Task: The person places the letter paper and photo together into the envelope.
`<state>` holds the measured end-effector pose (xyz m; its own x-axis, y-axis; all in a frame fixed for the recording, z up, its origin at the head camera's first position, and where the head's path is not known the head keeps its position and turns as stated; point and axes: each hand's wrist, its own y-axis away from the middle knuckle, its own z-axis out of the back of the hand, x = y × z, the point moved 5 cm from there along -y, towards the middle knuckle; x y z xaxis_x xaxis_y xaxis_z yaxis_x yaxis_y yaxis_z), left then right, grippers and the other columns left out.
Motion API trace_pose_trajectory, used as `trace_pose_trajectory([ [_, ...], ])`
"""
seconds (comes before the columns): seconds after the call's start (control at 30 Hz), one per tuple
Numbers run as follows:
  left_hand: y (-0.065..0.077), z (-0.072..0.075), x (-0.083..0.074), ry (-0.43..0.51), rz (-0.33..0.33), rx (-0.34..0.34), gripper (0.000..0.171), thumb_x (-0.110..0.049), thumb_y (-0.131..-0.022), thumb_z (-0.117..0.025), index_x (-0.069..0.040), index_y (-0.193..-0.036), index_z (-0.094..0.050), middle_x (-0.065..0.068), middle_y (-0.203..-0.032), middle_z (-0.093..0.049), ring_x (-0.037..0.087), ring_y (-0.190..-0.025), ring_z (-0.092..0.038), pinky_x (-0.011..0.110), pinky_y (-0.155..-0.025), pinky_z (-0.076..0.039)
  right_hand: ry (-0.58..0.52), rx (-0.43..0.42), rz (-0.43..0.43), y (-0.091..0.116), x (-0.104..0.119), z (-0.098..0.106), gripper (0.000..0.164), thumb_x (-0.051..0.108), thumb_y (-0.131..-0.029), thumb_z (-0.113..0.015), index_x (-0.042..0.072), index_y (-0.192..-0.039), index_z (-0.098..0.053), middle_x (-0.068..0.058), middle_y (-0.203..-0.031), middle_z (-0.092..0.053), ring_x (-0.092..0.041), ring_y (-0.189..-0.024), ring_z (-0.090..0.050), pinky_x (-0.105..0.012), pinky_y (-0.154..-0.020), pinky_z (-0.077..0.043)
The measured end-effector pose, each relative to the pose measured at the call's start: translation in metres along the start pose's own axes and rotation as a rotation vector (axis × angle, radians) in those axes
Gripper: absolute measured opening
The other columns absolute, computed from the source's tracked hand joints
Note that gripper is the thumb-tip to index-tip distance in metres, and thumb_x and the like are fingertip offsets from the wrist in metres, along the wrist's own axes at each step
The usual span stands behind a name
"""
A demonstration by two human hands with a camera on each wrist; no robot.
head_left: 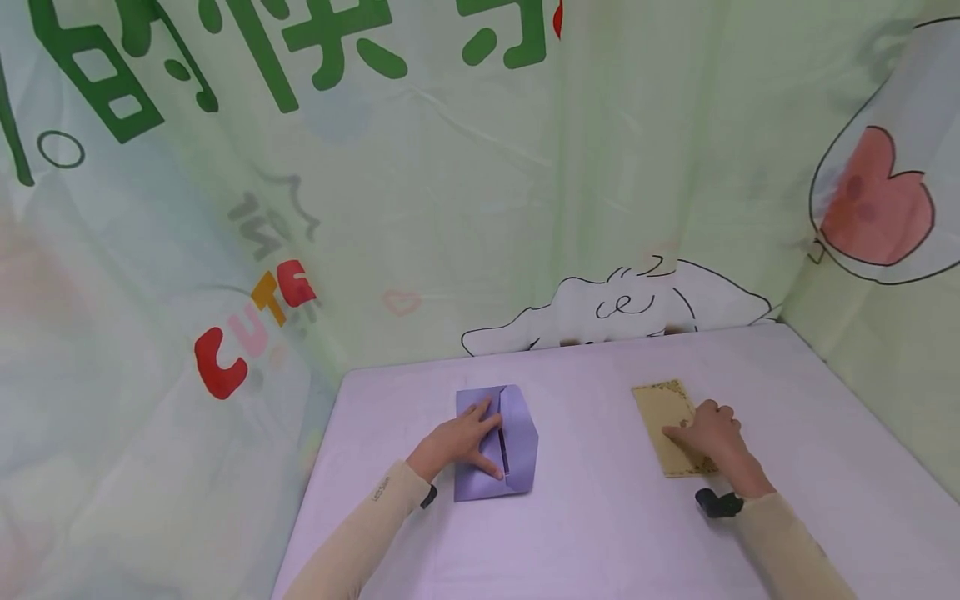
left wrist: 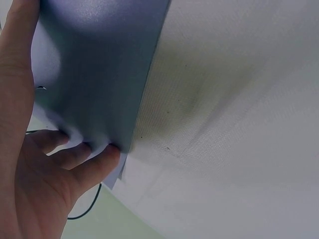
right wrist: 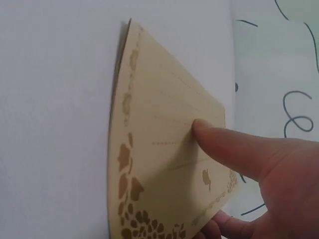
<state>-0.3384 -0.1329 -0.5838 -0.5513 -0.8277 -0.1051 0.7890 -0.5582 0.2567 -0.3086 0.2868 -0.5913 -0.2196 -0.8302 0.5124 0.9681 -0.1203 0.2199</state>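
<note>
A purple envelope (head_left: 477, 482) lies on the table with its flap (head_left: 521, 442) folded out to the right and a narrow dark strip showing along its opening. My left hand (head_left: 462, 439) rests on it with fingers and thumb spread; in the left wrist view the fingertips press near the edge of the purple paper (left wrist: 94, 74). To the right, my right hand (head_left: 712, 432) pinches a tan sheet of letter paper (head_left: 660, 408) by its right side. Its thumb (right wrist: 224, 144) lies across the printed lines, and other fingers are partly hidden behind the flower-bordered edge.
Both items are on a pale lilac tabletop (head_left: 585, 533). Printed curtains (head_left: 450, 208) with green characters and cartoon drawings hang behind the table and along its sides. A black strap piece (head_left: 718, 503) sits at the right wrist.
</note>
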Motion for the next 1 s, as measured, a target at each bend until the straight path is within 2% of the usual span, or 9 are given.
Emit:
trace_pose_trajectory([
  [0.13,0.002,-0.001,0.0,0.003,0.0,0.003,0.085,-0.076,-0.067,-0.076,-0.028,-0.131,-0.046,0.018,-0.166,-0.021,0.042,-0.149,-0.032,0.052,-0.1,-0.051,-0.041,0.041,-0.016,-0.005,-0.007,0.001,0.088,0.051,-0.09,-0.067,-0.025,-0.118,-0.034,-0.038,-0.102,-0.037,-0.044,-0.088,-0.043,-0.044,-0.069,-0.044],
  [0.23,0.003,-0.001,0.0,0.002,-0.001,-0.004,0.085,-0.076,-0.067,-0.076,-0.028,-0.131,-0.046,0.018,-0.166,-0.021,0.042,-0.148,-0.033,0.052,-0.1,-0.051,-0.063,0.055,0.001,-0.011,-0.014,0.002,0.083,0.053,-0.097,-0.055,-0.025,-0.12,-0.039,-0.041,-0.105,-0.041,-0.045,-0.09,-0.047,-0.045,-0.07,-0.046],
  [0.37,0.003,0.0,0.0,0.009,0.0,-0.01,0.085,-0.076,-0.066,-0.076,-0.028,-0.129,-0.047,0.019,-0.166,-0.021,0.043,-0.148,-0.034,0.052,-0.1,-0.051,-0.132,0.031,0.013,-0.014,-0.02,0.004,0.061,0.036,-0.105,-0.043,-0.023,-0.122,-0.046,-0.039,-0.109,-0.053,-0.04,-0.091,-0.054,-0.039,-0.07,-0.048],
  [0.47,0.003,0.0,0.0,0.009,-0.002,-0.009,0.084,-0.076,-0.066,-0.076,-0.028,-0.129,-0.047,0.019,-0.166,-0.021,0.043,-0.148,-0.034,0.052,-0.1,-0.051,-0.215,0.006,0.004,-0.013,-0.024,0.005,0.046,0.022,-0.105,-0.043,-0.02,-0.121,-0.05,-0.032,-0.103,-0.06,-0.031,-0.086,-0.057,-0.03,-0.064,-0.045],
  [0.63,0.002,0.001,-0.001,0.0,-0.012,-0.007,0.086,-0.076,-0.067,-0.075,-0.027,-0.131,-0.046,0.019,-0.166,-0.022,0.043,-0.148,-0.034,0.051,-0.101,-0.051,-0.275,-0.022,0.021,-0.009,-0.031,0.005,0.048,0.025,-0.106,-0.046,-0.019,-0.124,-0.053,-0.031,-0.106,-0.063,-0.03,-0.087,-0.059,-0.03,-0.066,-0.046],
  [0.87,0.001,0.002,-0.001,-0.002,-0.005,-0.008,0.085,-0.076,-0.066,-0.076,-0.027,-0.13,-0.047,0.019,-0.166,-0.022,0.044,-0.147,-0.034,0.051,-0.101,-0.051,-0.323,-0.068,-0.031,-0.004,-0.031,0.005,0.052,0.029,-0.106,-0.047,-0.017,-0.128,-0.052,-0.034,-0.115,-0.061,-0.034,-0.095,-0.06,-0.031,-0.07,-0.048],
  [1.0,0.002,0.004,-0.002,0.006,-0.007,-0.005,0.085,-0.075,-0.067,-0.076,-0.027,-0.131,-0.047,0.019,-0.166,-0.022,0.044,-0.147,-0.034,0.052,-0.102,-0.05,-0.351,-0.075,-0.029,-0.002,-0.029,0.002,0.052,0.03,-0.106,-0.048,-0.017,-0.13,-0.052,-0.034,-0.118,-0.061,-0.033,-0.096,-0.062,-0.028,-0.069,-0.048],
])
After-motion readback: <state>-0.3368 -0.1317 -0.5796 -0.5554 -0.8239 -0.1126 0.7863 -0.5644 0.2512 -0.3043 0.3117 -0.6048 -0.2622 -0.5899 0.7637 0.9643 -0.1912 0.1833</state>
